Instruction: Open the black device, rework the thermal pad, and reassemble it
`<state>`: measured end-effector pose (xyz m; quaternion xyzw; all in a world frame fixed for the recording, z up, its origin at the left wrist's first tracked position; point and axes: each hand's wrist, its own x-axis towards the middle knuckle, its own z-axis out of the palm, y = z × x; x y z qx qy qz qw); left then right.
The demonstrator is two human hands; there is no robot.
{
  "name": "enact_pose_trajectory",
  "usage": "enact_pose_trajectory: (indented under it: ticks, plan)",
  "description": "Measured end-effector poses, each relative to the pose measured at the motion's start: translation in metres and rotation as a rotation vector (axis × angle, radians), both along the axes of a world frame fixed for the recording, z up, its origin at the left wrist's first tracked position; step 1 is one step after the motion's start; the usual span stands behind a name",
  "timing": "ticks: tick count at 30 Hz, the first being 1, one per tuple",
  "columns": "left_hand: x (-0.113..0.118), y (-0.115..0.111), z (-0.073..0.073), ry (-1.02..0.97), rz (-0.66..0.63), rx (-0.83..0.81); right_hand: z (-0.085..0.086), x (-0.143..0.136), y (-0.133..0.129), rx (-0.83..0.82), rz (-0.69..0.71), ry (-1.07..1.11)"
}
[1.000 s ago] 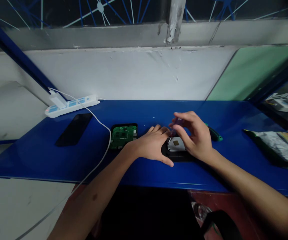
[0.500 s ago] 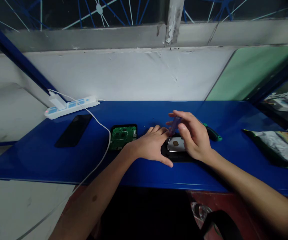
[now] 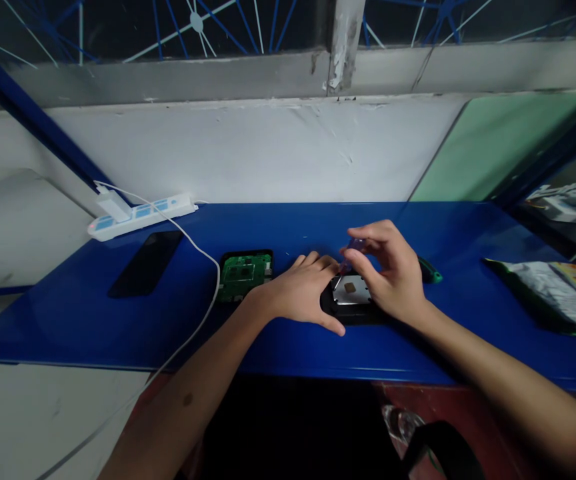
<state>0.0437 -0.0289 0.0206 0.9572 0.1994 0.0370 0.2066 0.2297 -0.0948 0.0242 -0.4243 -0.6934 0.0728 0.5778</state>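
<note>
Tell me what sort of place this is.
Probably an electronics workbench: an exposed green circuit board lies on the blue tabletop, the right hand holds a slim purple-handled tool at an open black casing, and a power strip lies at the far left.

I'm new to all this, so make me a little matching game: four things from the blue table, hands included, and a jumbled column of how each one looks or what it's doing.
Things
1. Left hand
2. Circuit board
3. Right hand
4. Power strip

Looks or actions
A. Pinching a purple-handled tool
B. White, with a charger plugged in
C. Palm down, fingers spread
D. Green

Right pairs: 1-C, 2-D, 3-A, 4-B
</note>
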Motion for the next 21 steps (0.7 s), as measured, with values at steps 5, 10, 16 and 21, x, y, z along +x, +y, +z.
enact_pose_trajectory:
  ticks: [5,10,16,21]
  plan:
    - [0.0007,-0.0015,0.0036,0.02,0.018,0.003,0.002,-0.002,-0.0056,-0.102,0.083,0.026]
    - [0.0009,-0.0013,0.0035,0.034,0.008,0.03,0.0006,-0.0018,-0.0028,-0.068,0.06,-0.028]
    - [0.0003,0.0001,0.0005,0.015,-0.005,0.002,-0.0001,0.0003,0.0003,0.031,-0.001,-0.083]
    - [0.0008,-0.0003,0.0022,0.015,-0.01,0.014,0.0003,-0.0003,-0.0025,-0.055,0.065,-0.038]
